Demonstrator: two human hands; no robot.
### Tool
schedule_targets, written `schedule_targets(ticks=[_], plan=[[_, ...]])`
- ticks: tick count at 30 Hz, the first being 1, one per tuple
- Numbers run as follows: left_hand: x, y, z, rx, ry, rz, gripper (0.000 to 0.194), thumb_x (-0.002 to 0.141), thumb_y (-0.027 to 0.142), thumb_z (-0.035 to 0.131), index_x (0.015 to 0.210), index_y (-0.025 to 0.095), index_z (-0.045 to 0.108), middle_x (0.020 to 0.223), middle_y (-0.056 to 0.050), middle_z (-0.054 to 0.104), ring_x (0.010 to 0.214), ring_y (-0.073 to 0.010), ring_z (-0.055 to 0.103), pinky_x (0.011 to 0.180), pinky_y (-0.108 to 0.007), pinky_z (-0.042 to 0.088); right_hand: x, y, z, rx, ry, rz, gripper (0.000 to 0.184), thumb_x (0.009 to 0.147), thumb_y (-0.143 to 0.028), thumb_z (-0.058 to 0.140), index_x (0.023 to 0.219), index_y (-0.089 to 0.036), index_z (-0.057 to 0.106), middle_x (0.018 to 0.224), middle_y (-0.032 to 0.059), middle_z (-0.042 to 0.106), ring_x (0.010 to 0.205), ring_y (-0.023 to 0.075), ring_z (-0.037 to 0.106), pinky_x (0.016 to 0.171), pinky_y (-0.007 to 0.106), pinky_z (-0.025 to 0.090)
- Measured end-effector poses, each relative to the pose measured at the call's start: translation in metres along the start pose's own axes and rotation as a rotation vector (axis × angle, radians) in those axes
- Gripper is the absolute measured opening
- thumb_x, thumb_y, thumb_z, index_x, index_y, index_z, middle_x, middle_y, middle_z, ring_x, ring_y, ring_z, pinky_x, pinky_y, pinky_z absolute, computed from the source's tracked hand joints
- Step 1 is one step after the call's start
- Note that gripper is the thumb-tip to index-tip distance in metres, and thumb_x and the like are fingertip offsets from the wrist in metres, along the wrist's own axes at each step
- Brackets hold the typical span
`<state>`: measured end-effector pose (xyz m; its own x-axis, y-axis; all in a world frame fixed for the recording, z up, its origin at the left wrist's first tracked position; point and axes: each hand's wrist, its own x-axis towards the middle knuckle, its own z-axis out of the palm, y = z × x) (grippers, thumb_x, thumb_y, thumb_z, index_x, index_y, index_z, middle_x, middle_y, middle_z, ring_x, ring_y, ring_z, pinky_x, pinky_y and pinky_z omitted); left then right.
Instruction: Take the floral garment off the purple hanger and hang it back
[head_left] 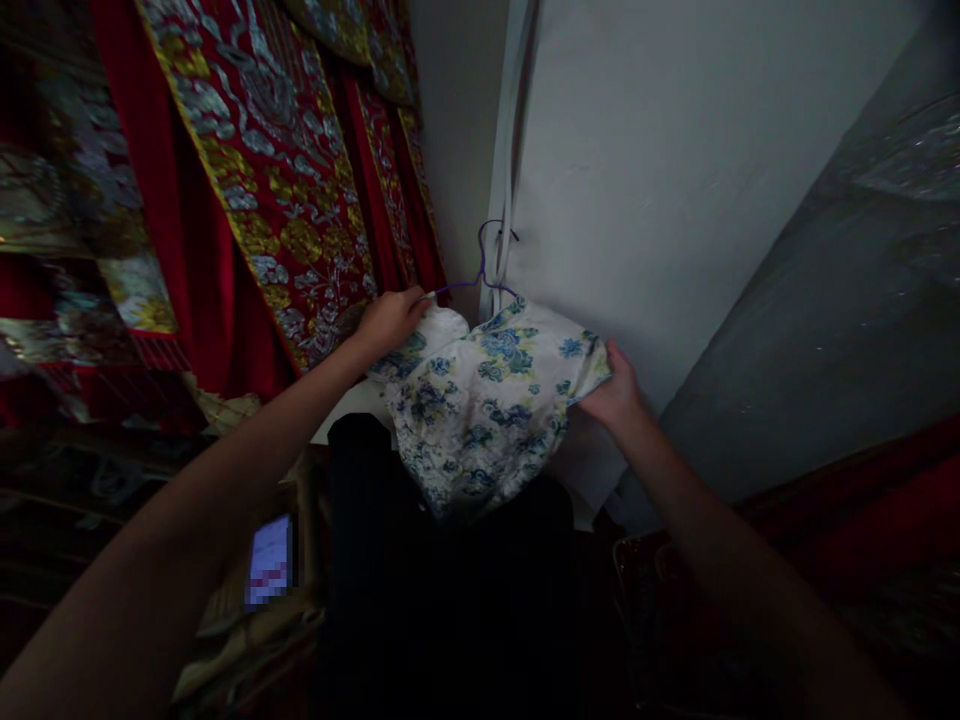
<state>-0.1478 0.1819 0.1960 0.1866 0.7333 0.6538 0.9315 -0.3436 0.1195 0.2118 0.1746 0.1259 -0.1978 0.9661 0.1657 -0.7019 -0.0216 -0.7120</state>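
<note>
A white garment with blue and yellow flowers (487, 400) hangs on a thin purple hanger (484, 270) against a pale wall. My left hand (390, 320) is closed on the garment's left shoulder, at the end of the hanger. My right hand (619, 395) grips the garment's right edge, fingers closed round the cloth. The hanger's hook sits by a white cord or pipe (514, 150) that runs down the wall.
Red cloths with gold and silver embroidery (262, 170) hang at the left. A dark garment (450, 590) hangs below the floral one. A grey slanted surface (847, 300) fills the right. A small lit screen (270, 560) glows low at the left.
</note>
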Motion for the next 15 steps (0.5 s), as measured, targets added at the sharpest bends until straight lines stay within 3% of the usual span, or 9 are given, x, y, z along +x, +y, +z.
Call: schedule_targets(ticks=[2,4,8,11,13,15], plan=[[0.0,-0.001,0.001,-0.014,0.009,-0.016,0.035,0.1,0.044,0.044,0.088,0.02,0.066,0.077,-0.009,0.069,0.071,-0.0229,0.061,0.065,-0.031,0.039,-0.001,-0.017,0.002,-0.15,0.007,-0.013,0.065,0.097,-0.066,0.034,0.107,-0.014,0.069,0.118,0.0159,0.07,0.117,0.0301,0.062,0.091,0.047,0.052],[0.004,-0.001,0.004,-0.062,0.036,-0.042,0.033,0.098,0.044,0.047,0.083,0.02,0.065,0.076,-0.008,0.069,0.069,-0.0217,0.06,0.065,-0.03,0.039,-0.004,-0.032,0.018,-0.42,-0.001,-0.113,0.08,0.093,-0.075,0.026,0.117,-0.012,0.069,0.119,0.0187,0.07,0.12,0.033,0.061,0.089,0.051,0.049],[0.016,0.003,0.007,-0.175,0.138,-0.114,0.029,0.093,0.044,0.054,0.084,0.018,0.064,0.078,-0.006,0.068,0.071,-0.0206,0.058,0.067,-0.03,0.042,-0.019,-0.034,0.07,-0.86,-0.025,-0.35,0.084,0.091,-0.079,0.023,0.125,-0.017,0.069,0.108,0.017,0.073,0.117,0.0365,0.063,0.092,0.055,0.05],[0.014,0.009,0.003,-0.319,0.186,-0.108,0.034,0.096,0.046,0.05,0.088,0.017,0.064,0.082,-0.007,0.069,0.076,-0.0201,0.06,0.071,-0.03,0.045,-0.037,-0.013,0.093,-1.003,-0.316,-0.317,0.081,0.095,-0.075,0.02,0.117,-0.018,0.074,0.101,0.0159,0.074,0.115,0.0352,0.064,0.093,0.054,0.052],[0.004,0.016,-0.001,-0.446,0.148,-0.055,0.041,0.099,0.051,0.045,0.086,0.017,0.064,0.081,-0.006,0.068,0.076,-0.0193,0.061,0.072,-0.03,0.047,-0.046,0.006,0.092,-1.105,-0.594,-0.254,0.067,0.097,-0.069,0.031,0.114,-0.021,0.075,0.105,0.0126,0.074,0.114,0.0321,0.066,0.098,0.052,0.052],[-0.01,0.027,-0.004,-0.58,0.067,0.003,0.053,0.099,0.06,0.038,0.083,0.017,0.065,0.08,-0.006,0.068,0.076,-0.0196,0.062,0.074,-0.031,0.049,-0.048,0.025,0.081,-1.266,-0.719,-0.294,0.047,0.095,-0.058,0.051,0.122,-0.025,0.071,0.12,0.0098,0.072,0.12,0.0295,0.064,0.106,0.051,0.048]])
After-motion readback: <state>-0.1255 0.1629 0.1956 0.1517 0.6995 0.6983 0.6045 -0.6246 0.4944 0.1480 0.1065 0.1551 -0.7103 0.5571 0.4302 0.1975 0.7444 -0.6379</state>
